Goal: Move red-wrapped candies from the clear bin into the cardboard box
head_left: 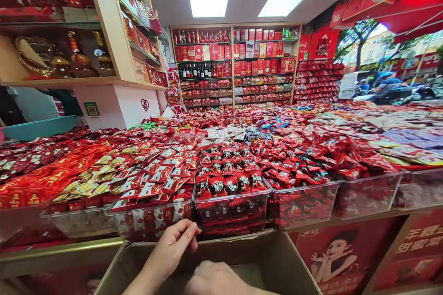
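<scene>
My left hand [176,245] is closed in a pinch over the back edge of an open cardboard box [273,258]. A tiny reddish bit shows at its fingertips, too small to name. Lower down, over the box's opening, my right hand [215,278] is blurred, with its fingers curled in; what it holds, if anything, is hidden. Just behind the box stands a clear plastic bin [231,198] of red and black wrapped sweets [230,184]. Left of it, another clear bin [152,209] is heaped with red and white packets [171,170].
More clear bins [304,198] of red-wrapped sweets line the counter's front. Shelves of boxes and bottles [204,50] stand at the back. A wooden cabinet [104,23] overhangs the left side. Below the counter is a red poster [332,258]. The street shows at the right.
</scene>
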The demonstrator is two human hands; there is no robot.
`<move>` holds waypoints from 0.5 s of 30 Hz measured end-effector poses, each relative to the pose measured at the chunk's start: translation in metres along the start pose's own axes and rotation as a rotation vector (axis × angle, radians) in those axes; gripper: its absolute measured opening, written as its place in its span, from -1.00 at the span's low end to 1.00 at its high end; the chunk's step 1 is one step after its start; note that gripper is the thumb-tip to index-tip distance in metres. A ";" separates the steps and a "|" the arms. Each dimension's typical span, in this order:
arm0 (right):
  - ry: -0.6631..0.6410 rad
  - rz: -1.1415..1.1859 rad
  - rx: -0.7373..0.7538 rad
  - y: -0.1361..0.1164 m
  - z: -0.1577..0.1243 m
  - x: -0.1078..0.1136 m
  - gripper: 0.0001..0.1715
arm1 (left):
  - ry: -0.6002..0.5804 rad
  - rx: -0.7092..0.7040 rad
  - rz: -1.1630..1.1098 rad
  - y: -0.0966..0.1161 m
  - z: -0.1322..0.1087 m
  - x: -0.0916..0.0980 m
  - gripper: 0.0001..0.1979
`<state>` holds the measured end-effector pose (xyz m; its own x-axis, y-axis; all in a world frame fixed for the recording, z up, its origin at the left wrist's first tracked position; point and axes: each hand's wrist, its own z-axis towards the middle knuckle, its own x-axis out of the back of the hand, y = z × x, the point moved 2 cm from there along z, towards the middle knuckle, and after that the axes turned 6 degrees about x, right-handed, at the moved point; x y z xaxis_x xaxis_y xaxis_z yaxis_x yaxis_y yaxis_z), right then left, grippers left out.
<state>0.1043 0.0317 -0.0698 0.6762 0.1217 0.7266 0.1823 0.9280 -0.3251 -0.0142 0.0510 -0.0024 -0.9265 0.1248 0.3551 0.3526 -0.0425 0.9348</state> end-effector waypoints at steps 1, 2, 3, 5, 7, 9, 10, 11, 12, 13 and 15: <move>0.087 -0.028 -0.008 0.002 0.004 0.009 -0.78 | -0.007 0.003 -0.003 0.002 -0.002 0.000 -0.64; 0.190 -0.048 -0.037 0.004 0.006 0.020 -0.78 | -0.019 0.009 -0.009 0.004 -0.004 0.000 -0.59; 0.292 -0.056 -0.085 0.005 0.007 0.031 -0.80 | -0.039 0.012 -0.012 0.006 -0.007 0.000 -0.54; 0.423 -0.018 -0.207 0.009 0.007 0.050 -0.87 | -0.088 -0.015 0.018 0.009 -0.011 -0.002 -0.48; 0.476 0.043 -0.297 0.012 0.005 0.061 -0.88 | -0.150 -0.072 0.106 0.012 -0.014 -0.006 -0.51; 0.499 0.102 -0.344 0.015 0.002 0.065 -0.87 | -0.179 -0.112 0.238 0.014 -0.015 -0.012 -0.63; 0.507 0.131 -0.358 0.016 0.001 0.065 -0.86 | -0.174 -0.121 0.313 0.015 -0.016 -0.015 -0.69; 0.507 0.161 -0.371 0.017 0.000 0.063 -0.85 | -0.164 -0.130 0.396 0.016 -0.016 -0.018 -0.74; 0.501 0.193 -0.386 0.017 -0.001 0.061 -0.85 | -0.153 -0.142 0.479 0.018 -0.016 -0.022 -0.79; 0.489 0.224 -0.400 0.017 -0.002 0.059 -0.86 | -0.148 -0.154 0.555 0.019 -0.017 -0.025 -0.82; 0.457 0.296 -0.429 0.017 -0.003 0.054 -0.84 | -0.156 -0.163 0.656 0.021 -0.019 -0.029 -0.77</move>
<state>0.1459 0.0529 -0.0380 0.9569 0.1005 0.2725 0.1456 0.6459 -0.7494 0.0173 0.0272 0.0071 -0.4948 0.1628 0.8536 0.7977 -0.3046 0.5205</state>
